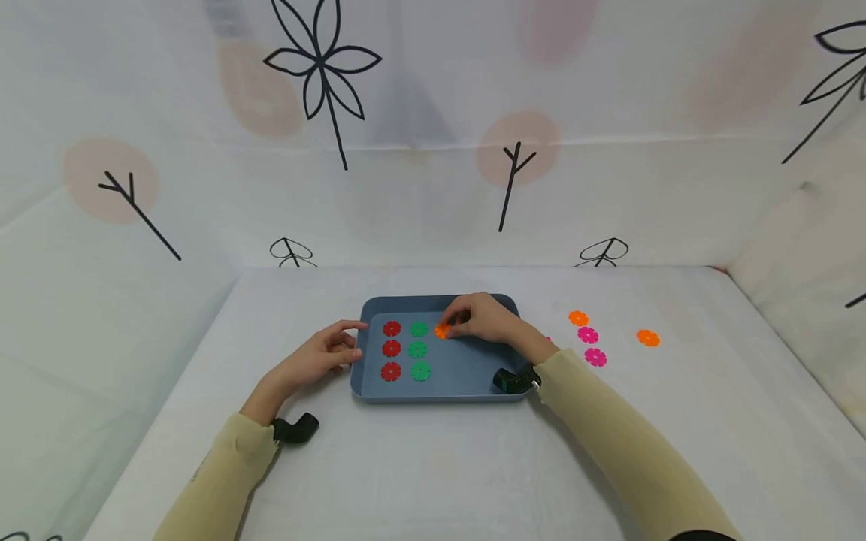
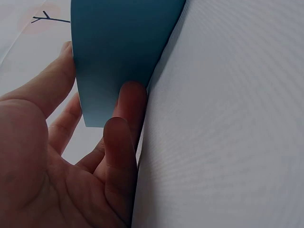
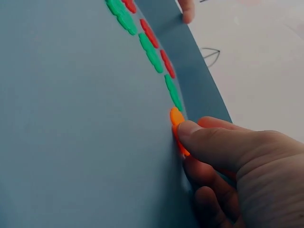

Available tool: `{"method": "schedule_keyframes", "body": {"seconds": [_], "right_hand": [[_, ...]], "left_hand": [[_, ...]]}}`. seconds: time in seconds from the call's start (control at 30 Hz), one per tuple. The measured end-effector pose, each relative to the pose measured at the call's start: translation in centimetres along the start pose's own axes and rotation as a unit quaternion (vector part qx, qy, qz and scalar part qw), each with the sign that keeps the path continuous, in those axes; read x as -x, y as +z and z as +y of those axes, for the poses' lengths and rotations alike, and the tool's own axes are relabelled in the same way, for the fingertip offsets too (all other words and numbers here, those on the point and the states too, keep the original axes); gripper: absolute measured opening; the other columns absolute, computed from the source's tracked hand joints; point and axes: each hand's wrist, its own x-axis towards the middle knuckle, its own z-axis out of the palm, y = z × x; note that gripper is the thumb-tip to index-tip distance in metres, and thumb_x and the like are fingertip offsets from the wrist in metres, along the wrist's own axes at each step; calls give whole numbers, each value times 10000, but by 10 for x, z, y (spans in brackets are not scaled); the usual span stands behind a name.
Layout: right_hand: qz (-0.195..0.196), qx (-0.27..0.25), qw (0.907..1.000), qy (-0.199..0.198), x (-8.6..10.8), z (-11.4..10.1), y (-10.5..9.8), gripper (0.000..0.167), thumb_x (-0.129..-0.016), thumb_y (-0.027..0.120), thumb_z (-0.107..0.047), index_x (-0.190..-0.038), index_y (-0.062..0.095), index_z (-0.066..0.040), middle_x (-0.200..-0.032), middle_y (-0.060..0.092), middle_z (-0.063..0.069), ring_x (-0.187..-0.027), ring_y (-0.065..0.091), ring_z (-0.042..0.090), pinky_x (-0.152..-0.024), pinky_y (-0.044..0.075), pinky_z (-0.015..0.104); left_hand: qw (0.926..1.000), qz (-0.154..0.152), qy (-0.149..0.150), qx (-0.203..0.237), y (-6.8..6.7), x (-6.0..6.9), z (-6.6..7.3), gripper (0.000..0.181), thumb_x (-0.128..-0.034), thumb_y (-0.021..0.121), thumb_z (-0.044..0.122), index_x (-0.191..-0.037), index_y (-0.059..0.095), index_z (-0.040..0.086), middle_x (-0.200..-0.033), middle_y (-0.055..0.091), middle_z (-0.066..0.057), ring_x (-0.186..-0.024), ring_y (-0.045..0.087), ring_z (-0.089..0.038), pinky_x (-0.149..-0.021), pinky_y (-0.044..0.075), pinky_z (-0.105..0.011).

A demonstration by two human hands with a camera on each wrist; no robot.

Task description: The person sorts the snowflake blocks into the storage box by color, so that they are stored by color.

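Note:
A blue-grey tray [image 1: 460,387] lies on the white cloth. At its left end, my left hand [image 1: 318,359] holds the rim, the thumb at the edge and other fingertips against the outer wall [image 2: 102,57]. Over the tray's far side, my right hand [image 1: 483,317] pinches an orange notched plastic disc [image 3: 176,116] between thumb and fingers, its lower edge at the tray floor. Left of it stand a column of green discs [image 1: 417,349] and a column of red discs [image 1: 391,349]. The right wrist view shows the orange disc beside the farthest green disc [image 3: 173,92].
Right of the tray, loose pink discs [image 1: 595,357] and orange discs [image 1: 647,338] lie on the cloth [image 1: 419,473]; my right forearm partly hides one pink disc. A patterned fabric backdrop [image 1: 419,203] rises behind the table.

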Motion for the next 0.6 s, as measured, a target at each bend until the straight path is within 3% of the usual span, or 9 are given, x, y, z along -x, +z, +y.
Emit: {"method": "schedule_keyframes", "body": {"seconds": [0.17, 0.4, 0.6], "right_hand": [[11, 17, 10000, 53, 0, 0, 0, 166, -858, 798, -159, -1023, 779, -172, -949, 693, -70, -779, 583, 126, -704, 472, 300], [-9, 46, 9998, 210, 0, 0, 0, 161, -876, 784, -188, -1037, 780, -188, -964, 691, -70, -795, 587, 136, -722, 474, 310], [-26, -120, 9993, 351, 0, 0, -1, 161, -891, 763, -161, -1052, 773, -168, -977, 705, -61, -819, 595, 135, -742, 477, 306]], "left_hand": [[10000, 4, -1, -46, 2, 2, 5, 536, -979, 654, 195, -1466, 444, 119, -1103, 572, -130, -868, 562, -289, -738, 485, -345], [9999, -55, 99, 5, 4, 18, 32, 534, -982, 644, 165, -1453, 430, 35, -1085, 574, -142, -846, 557, -279, -720, 482, -333], [10000, -44, 43, -20, 4, 16, 31, 524, -980, 646, 163, -1449, 441, 52, -1085, 572, -154, -854, 555, -287, -734, 482, -331]]}}
